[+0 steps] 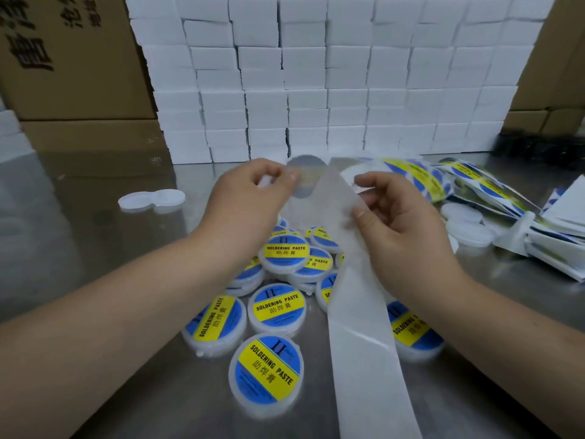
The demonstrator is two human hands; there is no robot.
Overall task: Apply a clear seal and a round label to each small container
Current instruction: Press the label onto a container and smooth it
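Clear seal [305, 176], one, left hand [250, 198]; liner strip [357, 312], one, right hand [399, 224].

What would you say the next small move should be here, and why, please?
Probably the left hand should draw the clear seal fully off the backing strip while the right hand holds the strip steady. The left hand pinches the seal's edge, and the seal seems to overlap the strip on its right side, so it looks only partly peeled.

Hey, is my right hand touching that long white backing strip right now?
Touching. The head view shows the right hand pinching the backing strip, thumb on its front face.
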